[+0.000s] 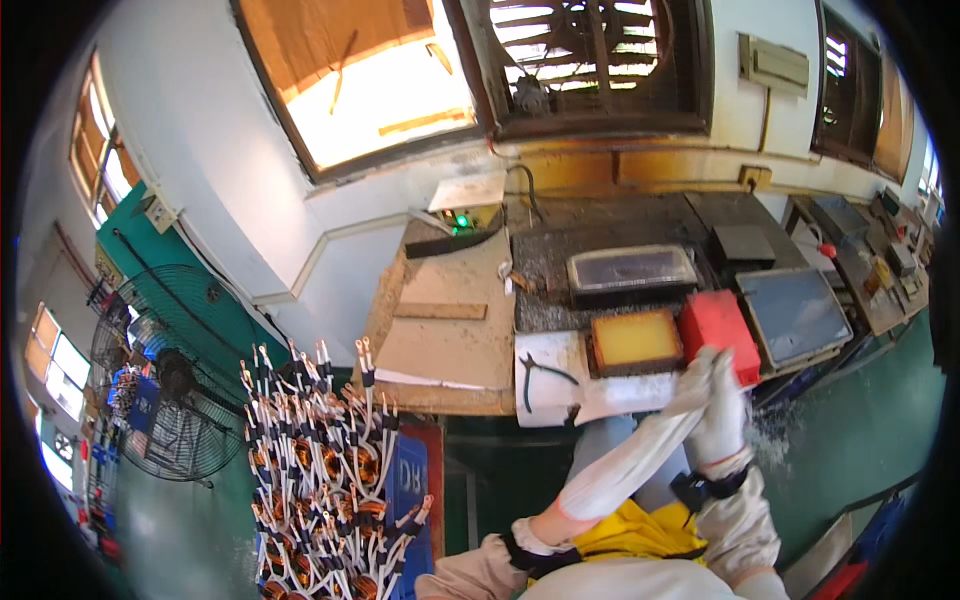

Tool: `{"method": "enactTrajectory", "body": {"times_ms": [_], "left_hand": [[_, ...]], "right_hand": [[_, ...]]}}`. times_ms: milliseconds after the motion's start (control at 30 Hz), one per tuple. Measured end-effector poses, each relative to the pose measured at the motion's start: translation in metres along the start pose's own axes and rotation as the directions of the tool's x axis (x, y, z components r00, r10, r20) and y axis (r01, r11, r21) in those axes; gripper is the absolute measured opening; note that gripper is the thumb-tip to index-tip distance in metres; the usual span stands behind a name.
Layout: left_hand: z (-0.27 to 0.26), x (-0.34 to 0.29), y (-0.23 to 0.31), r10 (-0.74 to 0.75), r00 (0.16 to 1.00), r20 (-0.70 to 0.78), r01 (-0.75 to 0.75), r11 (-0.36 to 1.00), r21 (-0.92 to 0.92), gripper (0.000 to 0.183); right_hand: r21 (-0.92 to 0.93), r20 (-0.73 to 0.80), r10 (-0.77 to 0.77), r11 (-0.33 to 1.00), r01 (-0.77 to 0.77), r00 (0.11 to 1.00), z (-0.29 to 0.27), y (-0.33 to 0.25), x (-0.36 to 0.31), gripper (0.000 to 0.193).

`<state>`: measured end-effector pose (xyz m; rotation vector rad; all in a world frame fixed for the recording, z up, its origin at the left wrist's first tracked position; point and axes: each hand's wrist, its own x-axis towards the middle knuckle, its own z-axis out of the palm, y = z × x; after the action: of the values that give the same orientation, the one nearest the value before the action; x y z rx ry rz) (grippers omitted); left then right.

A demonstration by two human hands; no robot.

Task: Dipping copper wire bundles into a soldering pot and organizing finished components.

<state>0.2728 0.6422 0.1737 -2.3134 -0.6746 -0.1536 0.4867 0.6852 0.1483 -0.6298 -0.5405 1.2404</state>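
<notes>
The bench point(440, 402) runs beneath the windows, with a black-caged fan point(175, 372) off to the left. Near its front, a blue crate point(408, 475) stands beside a dense cluster of coils with white leads point(345, 430) and copper tips. Toward the bench's right lies a grey panel point(797, 315); left of it is a clear-topped box point(632, 272). The red box point(715, 325) sits by the front edge, between the panel and a yellow block point(635, 340) in a dark frame. Left hand point(703, 378) and right hand point(722, 415), both white-covered, meet at the red box's near side; whether either grip is closed or loose, I cannot tell. Dark-handled pliers point(531, 368) lie on white paper.
</notes>
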Motion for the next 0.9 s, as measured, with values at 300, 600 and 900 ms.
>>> {"method": "enactTrajectory", "body": {"times_ms": [300, 600, 900], "left_hand": [[-0.052, -0.009, -0.14, -0.274, 0.957, 0.091, -0.067, -0.518, -0.853, 0.028], [-0.091, 0.05, -0.14, -0.631, 0.758, -0.163, -0.426, -0.29, -0.857, 0.026], [-0.084, 0.041, -0.155, -0.544, 0.683, -0.487, -0.628, -0.097, -0.772, 0.032]], "right_hand": [[-0.619, 0.785, -0.045, -0.048, 0.784, 0.617, 0.083, -0.192, 0.005, 0.03], [-0.461, 0.883, 0.033, -0.118, 0.88, 0.467, 0.099, -0.209, 0.076, 0.03], [-0.299, 0.945, 0.028, -0.331, 0.895, 0.326, 0.137, -0.253, 0.104, 0.029]]}}
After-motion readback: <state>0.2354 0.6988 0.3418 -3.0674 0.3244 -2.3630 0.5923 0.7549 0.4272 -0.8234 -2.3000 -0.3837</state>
